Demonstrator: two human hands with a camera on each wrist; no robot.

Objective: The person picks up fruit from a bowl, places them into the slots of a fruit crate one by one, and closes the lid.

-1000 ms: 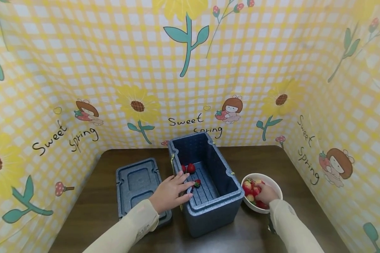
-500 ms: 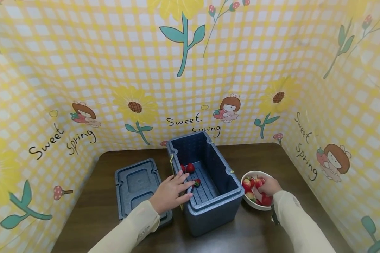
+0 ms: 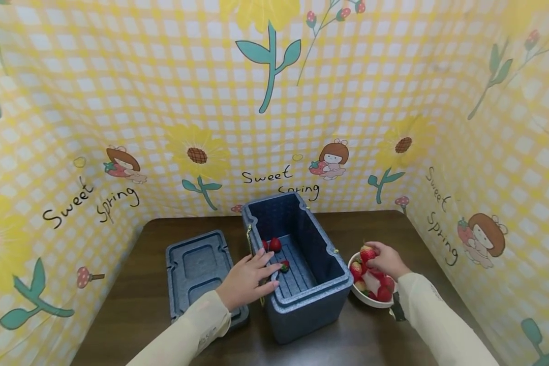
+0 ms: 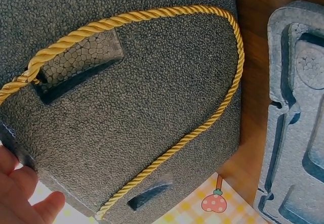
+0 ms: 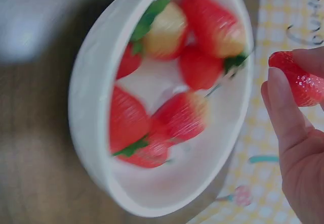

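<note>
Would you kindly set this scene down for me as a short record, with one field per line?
Box: blue-grey, uncovered, standing on a brown table
Box contents: at least three loose strawberries
Box side: yellow twisted rope
Lid: flat on the table, left of the box
Bowl: white, right of the box, several red strawberries inside
Left grip: rests on the box's left rim
Right grip: pinches one strawberry near the bowl's rim
Backdrop: yellow checked cloth

Head view: the left sleeve [image 3: 183,330] hides part of the lid [image 3: 196,254]; sleeve lettering [image 3: 208,336] illegibly small. Right wrist view: strawberries [image 5: 210,24] in the bowl [image 5: 91,107] blurred; right hand [image 5: 302,153] and its 1 held strawberry [image 5: 299,85] cropped by the edge. Left wrist view: left hand [image 4: 23,196] cropped.
</note>
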